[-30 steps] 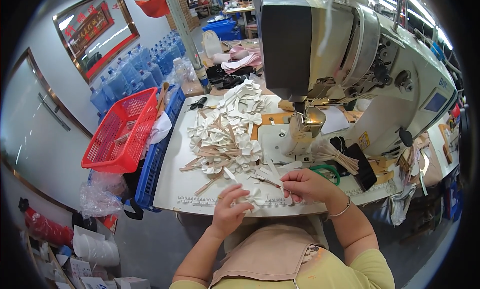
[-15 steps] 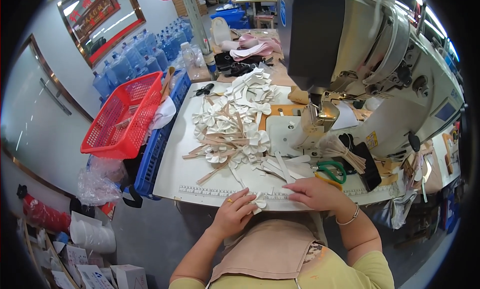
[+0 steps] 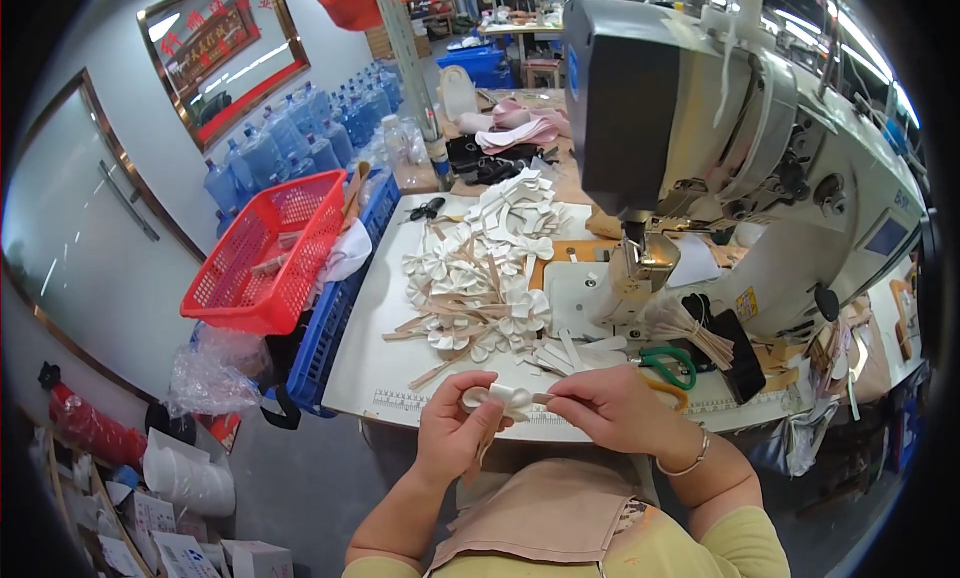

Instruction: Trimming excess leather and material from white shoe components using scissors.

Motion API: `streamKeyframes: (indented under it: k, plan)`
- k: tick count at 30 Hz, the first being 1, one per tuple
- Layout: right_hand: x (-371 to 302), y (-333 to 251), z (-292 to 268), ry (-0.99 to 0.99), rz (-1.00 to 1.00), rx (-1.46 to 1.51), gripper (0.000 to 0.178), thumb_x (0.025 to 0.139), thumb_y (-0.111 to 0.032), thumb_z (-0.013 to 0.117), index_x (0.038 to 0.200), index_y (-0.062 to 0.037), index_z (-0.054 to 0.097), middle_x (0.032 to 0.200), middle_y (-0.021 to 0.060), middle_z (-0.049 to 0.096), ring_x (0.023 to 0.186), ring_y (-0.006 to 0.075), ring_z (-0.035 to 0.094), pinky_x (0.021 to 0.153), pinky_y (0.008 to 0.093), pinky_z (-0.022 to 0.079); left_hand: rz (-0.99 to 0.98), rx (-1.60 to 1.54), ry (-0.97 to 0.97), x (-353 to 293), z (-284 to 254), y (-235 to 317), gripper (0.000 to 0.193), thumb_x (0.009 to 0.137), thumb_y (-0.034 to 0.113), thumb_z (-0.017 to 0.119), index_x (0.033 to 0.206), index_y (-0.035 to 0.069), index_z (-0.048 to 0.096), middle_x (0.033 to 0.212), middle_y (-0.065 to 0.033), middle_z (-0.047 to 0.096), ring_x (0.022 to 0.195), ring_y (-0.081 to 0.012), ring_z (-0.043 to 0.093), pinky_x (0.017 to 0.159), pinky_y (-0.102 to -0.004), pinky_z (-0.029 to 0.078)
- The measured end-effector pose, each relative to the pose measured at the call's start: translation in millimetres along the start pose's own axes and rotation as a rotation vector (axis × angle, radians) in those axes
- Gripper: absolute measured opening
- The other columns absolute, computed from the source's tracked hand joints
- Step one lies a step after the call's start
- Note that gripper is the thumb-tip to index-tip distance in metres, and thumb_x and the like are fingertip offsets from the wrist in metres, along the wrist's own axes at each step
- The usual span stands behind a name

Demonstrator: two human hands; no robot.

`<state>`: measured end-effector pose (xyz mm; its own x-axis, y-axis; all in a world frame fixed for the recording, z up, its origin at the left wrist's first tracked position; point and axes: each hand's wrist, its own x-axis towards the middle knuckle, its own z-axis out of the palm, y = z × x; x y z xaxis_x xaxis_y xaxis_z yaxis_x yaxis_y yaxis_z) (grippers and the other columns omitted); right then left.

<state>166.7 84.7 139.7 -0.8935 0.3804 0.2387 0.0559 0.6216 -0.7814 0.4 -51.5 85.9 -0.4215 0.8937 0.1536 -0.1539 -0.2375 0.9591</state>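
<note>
Head view shows a red basket [image 3: 240,311] leaning on a blue crate [image 3: 322,350] left of the tabletop [image 3: 365,353]; a few pale pieces [image 3: 272,265] lie in the basket. What the crate contains, I cannot tell. White cloth [image 3: 348,253] hangs at the basket's side. Above the tabletop's front edge, the left hand [image 3: 452,428] has its grip pinching a white looped piece [image 3: 512,393]; the right hand [image 3: 608,406] has its grip pressed on a narrow strip [image 3: 541,399] beside it. Beyond lies a pile of white petal-shaped pieces [image 3: 455,268]. Green-handled scissors [image 3: 668,366] are near the right hand, and the sewing machine [image 3: 690,108] blocks the sight behind.
</note>
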Motion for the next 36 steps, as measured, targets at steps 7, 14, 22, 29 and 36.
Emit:
streamKeyframes:
  k: [7, 14, 22, 29, 36]
  plan:
    - [7.4, 1.5, 11.1, 0.006, 0.017, -0.082, 0.014, 0.085, -0.020, 0.059, 0.084, -0.0063, 0.064, 0.070, 0.0122, 0.061, 0.061, 0.0291, 0.058, 0.055, 0.0356, 0.046, -0.011, -0.070, 0.122, -3.7, 11.7, -16.7, 0.022, 0.089, 0.001, 0.056, 0.109, 0.000, 0.049, 0.084, -0.0078, 0.061, 0.062, -0.0071, 0.057, 0.069, -0.0276, 0.056]
    - [10.9, 23.4, 14.6, -0.017, -0.053, 0.038, 0.011, 0.085, -0.014, 0.061, 0.088, -0.0033, 0.063, 0.067, 0.0089, 0.059, 0.055, 0.0200, 0.054, 0.054, 0.0294, 0.044, -0.066, -0.116, 0.121, 2.2, 14.8, -29.2, 0.024, 0.089, 0.002, 0.057, 0.111, 0.000, 0.049, 0.090, -0.0117, 0.063, 0.073, -0.0136, 0.064, 0.067, -0.0264, 0.057]
    - [9.0, 24.8, 14.0, -0.067, 0.135, 0.113, 0.013, 0.087, -0.013, 0.058, 0.083, -0.0002, 0.061, 0.063, 0.0070, 0.059, 0.054, 0.0123, 0.051, 0.053, 0.0267, 0.043, -0.091, -0.272, 0.137, -0.4, 16.7, -43.6, 0.025, 0.088, 0.002, 0.057, 0.112, -0.001, 0.049, 0.093, -0.0124, 0.063, 0.074, -0.0177, 0.065, 0.066, -0.0273, 0.057]
    - [9.0, 30.2, 17.2, -0.061, 0.118, 0.093, 0.012, 0.086, -0.013, 0.059, 0.084, -0.0014, 0.062, 0.064, 0.0075, 0.060, 0.055, 0.0135, 0.054, 0.054, 0.0277, 0.044, -0.033, -0.169, 0.120, -3.0, 19.7, -46.5, 0.024, 0.088, 0.002, 0.057, 0.111, -0.001, 0.050, 0.093, -0.0129, 0.063, 0.075, -0.0180, 0.066, 0.067, -0.0272, 0.057]
    - [6.4, 38.9, 14.2, -0.047, 0.006, 0.090, 0.013, 0.082, -0.011, 0.064, 0.089, -0.0002, 0.060, 0.075, 0.0098, 0.063, 0.064, 0.0173, 0.060, 0.059, 0.0284, 0.047, -0.018, -0.052, 0.133, 0.4, 17.0, -41.9, 0.024, 0.087, 0.000, 0.058, 0.109, -0.001, 0.051, 0.092, -0.0130, 0.064, 0.077, -0.0175, 0.066, 0.067, -0.0264, 0.056]
